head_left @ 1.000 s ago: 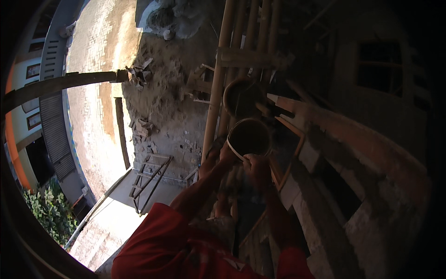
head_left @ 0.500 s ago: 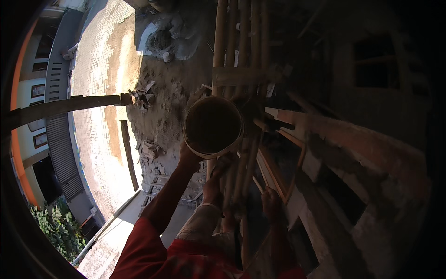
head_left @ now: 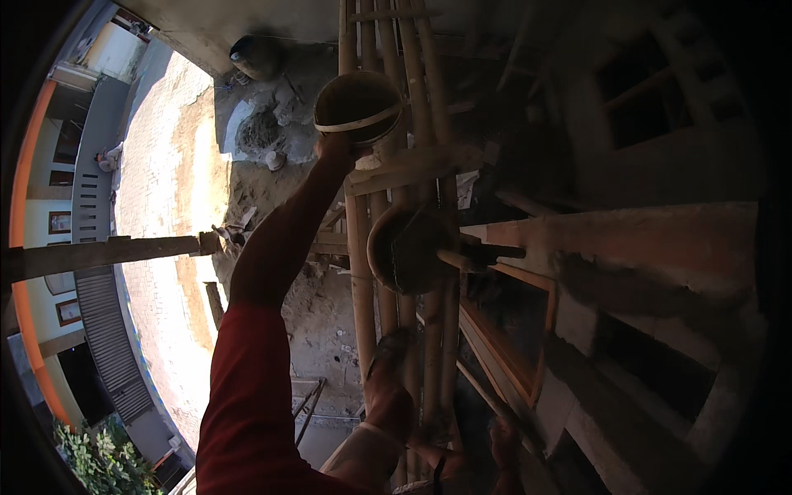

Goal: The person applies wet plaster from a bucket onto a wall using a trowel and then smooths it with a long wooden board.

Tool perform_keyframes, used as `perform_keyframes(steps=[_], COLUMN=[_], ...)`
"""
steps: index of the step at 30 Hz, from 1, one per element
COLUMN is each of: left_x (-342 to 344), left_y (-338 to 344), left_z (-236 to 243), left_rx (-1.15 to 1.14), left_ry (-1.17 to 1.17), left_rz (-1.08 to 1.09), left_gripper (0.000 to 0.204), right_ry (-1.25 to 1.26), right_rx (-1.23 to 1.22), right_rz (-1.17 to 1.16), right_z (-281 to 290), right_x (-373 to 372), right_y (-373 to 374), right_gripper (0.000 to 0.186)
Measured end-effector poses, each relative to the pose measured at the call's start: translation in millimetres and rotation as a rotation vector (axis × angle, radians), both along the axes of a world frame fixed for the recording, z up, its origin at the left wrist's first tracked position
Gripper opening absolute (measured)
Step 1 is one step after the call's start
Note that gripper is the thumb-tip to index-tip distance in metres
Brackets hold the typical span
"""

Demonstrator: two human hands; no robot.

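Observation:
My left hand (head_left: 337, 150) stretches far forward, closed on the near rim of a bucket (head_left: 356, 95) with a pale band, probably its handle, across its front. The bucket hangs tilted over the bamboo poles (head_left: 360, 272), its inside dark. Nearer to me, a second round bucket (head_left: 404, 247) rests on the poles, a thin line crossing its dark mouth. My right hand (head_left: 503, 437) is low at the right beside a slim pole (head_left: 487, 392); deep shade hides its fingers. One of my feet (head_left: 388, 363) stands on the bamboo.
A wooden crosspiece (head_left: 396, 172) lies over the bamboo. To the right are a brick-topped wall (head_left: 643, 239) and a wooden window frame (head_left: 536, 330). A beam (head_left: 107, 254) juts in from the left. Far below lie a sand heap (head_left: 260, 132) and sunlit paving (head_left: 157, 214).
My left hand has carried the bucket forward, away from me, and tilted it. The second bucket has come into sight behind it. My right hand appears lower, and the view has shifted.

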State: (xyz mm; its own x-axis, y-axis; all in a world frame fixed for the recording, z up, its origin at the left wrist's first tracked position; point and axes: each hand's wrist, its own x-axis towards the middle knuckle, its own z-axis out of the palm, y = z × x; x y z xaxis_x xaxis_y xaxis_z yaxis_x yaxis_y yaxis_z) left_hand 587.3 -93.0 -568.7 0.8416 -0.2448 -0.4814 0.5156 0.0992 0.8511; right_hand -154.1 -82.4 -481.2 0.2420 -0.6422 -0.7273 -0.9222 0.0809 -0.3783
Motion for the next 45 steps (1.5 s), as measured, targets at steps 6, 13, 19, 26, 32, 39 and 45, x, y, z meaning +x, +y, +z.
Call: perform_keyframes(steps=[6,13,19,26,32,39,45], left_x=[45.8,34.7,35.5,64.9,80.0,62.3,20.9], left_y=[-58.9,-79.8,-84.2,-82.7,-91.9,-68.0,-26.6], left_z=[-106.4,-156.3,-163.1,-197.9,-208.9,-184.1,-136.2], left_rx=[0.076,0.991,1.212,1.121,0.432,0.0,0.394], left_ry=[-0.136,-0.537,-0.63,-0.69,-0.215,-0.024,-0.183], left_rz=[-0.001,-0.476,-0.58,-0.591,-0.205,-0.158,-0.104], left_gripper=[0.058,0.07,0.071,0.069,0.061,0.049,0.078], right_ry=[0.021,-0.153,-0.126,-0.573,-0.297,0.101,-0.036], right_rx=[-0.14,-0.319,-0.355,-0.651,-1.198,-0.958,-0.929], right_rz=[0.164,0.251,0.269,0.587,1.188,1.508,1.499], right_z=[-53.6,-146.0,-155.3,-124.7,-161.2,-208.5,-133.6], right_x=[0.1,16.0,77.4,213.3,342.4,381.6,359.1], right_y=[-3.2,0.5,-13.4,-70.5,-101.5,-89.8,-104.6], right_gripper=[0.041,0.04,0.031,0.061,0.04,0.02,0.022])
